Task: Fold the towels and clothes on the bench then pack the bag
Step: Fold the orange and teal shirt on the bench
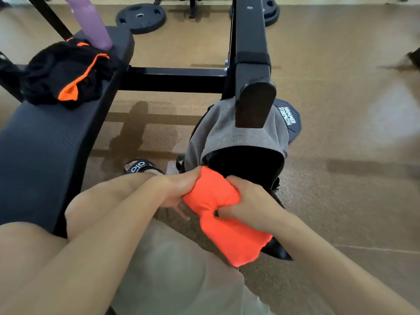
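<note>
While both hands clench a folded orange towel (223, 214) at lower centre, left hand (179, 189) and right hand (247, 198) push it into the open grey bag (236, 137): packing. Next, folding the black-and-orange garment (66, 73) upper left on the bench (45, 144).

Just ahead of both hands (179, 189), dark mouth of the grey bag (236, 137) gaping, partly plugged by the orange bundle (225, 214). Directly above that opening, black machine beam (250, 64) and its end cap overhanging. Left of the left hand, bench pad (45, 144) walling off. Right of the right hand (250, 201), bare floor (352, 155).
</note>
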A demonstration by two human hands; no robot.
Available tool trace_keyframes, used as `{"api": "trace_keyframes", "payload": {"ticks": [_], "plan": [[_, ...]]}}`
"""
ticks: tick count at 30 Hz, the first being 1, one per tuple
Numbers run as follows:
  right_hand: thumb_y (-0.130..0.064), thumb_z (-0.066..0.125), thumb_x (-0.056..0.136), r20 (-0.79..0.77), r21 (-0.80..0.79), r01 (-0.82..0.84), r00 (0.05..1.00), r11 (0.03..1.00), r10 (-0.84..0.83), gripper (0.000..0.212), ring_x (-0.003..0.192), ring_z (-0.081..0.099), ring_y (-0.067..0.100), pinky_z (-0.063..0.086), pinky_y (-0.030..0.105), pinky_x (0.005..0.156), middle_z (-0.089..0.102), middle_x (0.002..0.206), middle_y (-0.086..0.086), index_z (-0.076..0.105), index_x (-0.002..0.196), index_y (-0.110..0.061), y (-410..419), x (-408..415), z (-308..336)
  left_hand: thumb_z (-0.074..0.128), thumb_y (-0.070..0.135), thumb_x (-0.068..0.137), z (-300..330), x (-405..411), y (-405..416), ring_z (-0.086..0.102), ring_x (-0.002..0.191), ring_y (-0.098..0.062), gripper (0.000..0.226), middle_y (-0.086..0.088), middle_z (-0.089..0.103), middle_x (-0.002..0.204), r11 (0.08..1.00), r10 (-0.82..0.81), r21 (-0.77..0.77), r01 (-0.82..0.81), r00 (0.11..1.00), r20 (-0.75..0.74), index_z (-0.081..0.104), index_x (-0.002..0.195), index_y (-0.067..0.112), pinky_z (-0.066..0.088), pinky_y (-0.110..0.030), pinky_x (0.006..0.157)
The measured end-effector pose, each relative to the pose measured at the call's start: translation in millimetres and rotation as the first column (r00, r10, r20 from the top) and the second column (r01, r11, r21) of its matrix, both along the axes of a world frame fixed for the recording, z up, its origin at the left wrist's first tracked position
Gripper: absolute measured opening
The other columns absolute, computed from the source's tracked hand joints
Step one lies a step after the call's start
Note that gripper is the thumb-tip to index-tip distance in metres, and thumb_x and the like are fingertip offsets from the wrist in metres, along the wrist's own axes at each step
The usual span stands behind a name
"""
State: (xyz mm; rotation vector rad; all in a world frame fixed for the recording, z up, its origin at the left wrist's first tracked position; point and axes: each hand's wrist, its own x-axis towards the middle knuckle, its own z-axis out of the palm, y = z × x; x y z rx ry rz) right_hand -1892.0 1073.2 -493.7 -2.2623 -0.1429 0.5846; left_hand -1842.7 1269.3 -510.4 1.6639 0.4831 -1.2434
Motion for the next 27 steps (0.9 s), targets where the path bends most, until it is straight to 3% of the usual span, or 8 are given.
{"api": "trace_keyframes", "payload": {"ticks": [4,7,10,13,16,19,23,27], "plan": [[-0.039,0.084,0.057,-0.166,0.114,0.072,0.985,0.991,-0.052,0.047,0.088,0.065,0.015,0.055,0.041,0.082,0.069,0.09,-0.005,0.062,0.097,-0.027,1,-10,-1,0.037,0.052,0.102,1,-11,-10,0.063,0.064,-0.023,0.041,-0.007,0.068,0.068,0.997,0.074,0.025,-0.075,0.997,0.019,0.058,0.089,0.02,0.055,-0.043,0.081],[-0.029,0.088,0.061,-0.324,0.201,0.146,0.943,0.969,-0.075,0.053,0.094,0.07,0.017,0.057,0.042,0.089,0.074,0.099,-0.002,0.066,0.109,-0.031,-7,-16,-5,0.043,0.057,0.098,-3,-15,-14,0.067,0.093,-0.03,0.045,-0.016,0.07,0.099,0.986,0.124,0.108,-0.129,0.991,0.051,0.054,0.097,0.014,0.054,-0.044,0.093],[-0.027,0.086,0.057,-0.419,0.268,0.166,0.907,0.949,-0.04,0.057,0.092,0.073,0.016,0.059,0.039,0.087,0.077,0.097,-0.003,0.068,0.11,-0.033,-21,-17,-1,0.043,0.086,0.078,-14,-16,-6,0.061,0.111,-0.029,0.088,-0.014,0.063,0.125,0.945,0.042,0.318,-0.083,0.99,0.133,0.057,0.119,0.01,0.047,-0.04,0.1],[-0.028,0.083,0.056,-0.378,0.285,0.18,0.924,0.942,-0.062,0.052,0.092,0.073,0.02,0.059,0.043,0.086,0.077,0.096,0.001,0.069,0.106,-0.028,-38,-5,8,0.019,0.083,0.089,-24,-20,-3,0.074,0.079,-0.032,0.094,-0.018,0.076,0.091,0.966,-0.108,0.247,0.071,0.984,0.14,0.066,0.108,0.004,0.058,-0.033,0.076],[-0.031,0.084,0.067,-0.04,0.082,0.152,0.988,0.985,-0.15,0.048,0.092,0.066,0.022,0.053,0.041,0.08,0.072,0.097,-0.002,0.063,0.11,-0.029,-41,15,9,0.028,0.061,0.102,-9,-29,-3,0.077,0.074,-0.028,0.062,-0.018,0.076,0.092,0.952,-0.2,0.274,0.137,0.956,0.217,0.054,0.121,0.009,0.063,-0.039,0.076],[-0.035,0.07,0.082,0.333,-0.271,0.093,0.943,0.958,0.002,0.053,0.091,0.065,0.035,0.05,0.04,0.071,0.069,0.101,0.006,0.05,0.131,-0.031,-20,32,-7,0.047,0.037,0.101,-13,-32,4,0.076,0.075,-0.024,0.039,-0.013,0.077,0.085,0.866,-0.425,0.403,0.296,0.86,0.282,0.066,0.1,0.003,0.062,-0.037,0.078],[-0.039,0.056,0.094,0.233,-0.644,-0.275,0.819,0.714,0.525,0.061,0.112,0.065,0.031,0.052,0.038,0.084,0.062,0.131,0.003,0.033,0.15,-0.036,0,50,-48,0.056,0.023,0.089,-9,-40,2,0.073,0.064,-0.019,0.022,-0.011,0.077,0.076,0.816,-0.493,0.457,0.353,0.838,0.233,0.063,0.085,0.002,0.061,-0.032,0.069],[-0.034,0.049,0.096,0.236,-0.699,-0.353,0.706,0.621,0.667,0.053,0.117,0.062,0.031,0.051,0.039,0.083,0.056,0.139,0.003,0.037,0.148,-0.037,5,67,-72,0.067,0.012,0.075,2,-46,6,0.046,0.068,-0.022,0.013,-0.008,0.057,0.081,0.696,-0.649,0.531,0.483,0.739,0.178,0.067,0.086,0.005,0.035,-0.027,0.054]]}}
